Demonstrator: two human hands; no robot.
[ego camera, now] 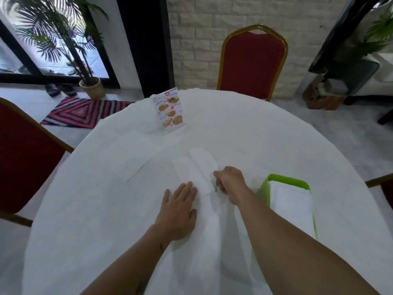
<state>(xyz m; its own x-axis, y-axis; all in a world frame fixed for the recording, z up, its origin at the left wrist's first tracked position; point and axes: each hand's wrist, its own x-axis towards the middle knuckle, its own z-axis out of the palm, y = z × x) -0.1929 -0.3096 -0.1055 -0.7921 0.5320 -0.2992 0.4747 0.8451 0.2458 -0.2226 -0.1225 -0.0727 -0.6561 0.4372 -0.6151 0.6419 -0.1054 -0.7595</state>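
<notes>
A partly folded white napkin (196,169) lies on the white tablecloth (265,141) in front of me. My left hand (179,209) lies flat with straight fingers, its fingertips pressing the napkin's near left edge. My right hand (230,183) is curled at the napkin's near right edge and pinches it; a small dark spot shows under its fingers, too small to tell what it is. A second flat white napkin (131,156) lies further left on the cloth.
A green tray (264,188) holding a stack of white napkins stands right of my right hand. A standing menu card (169,110) is at the table's far side. Red chairs stand behind (253,60) and at the left (23,162). A potted palm (92,87) and a striped mat (83,112) are on the floor.
</notes>
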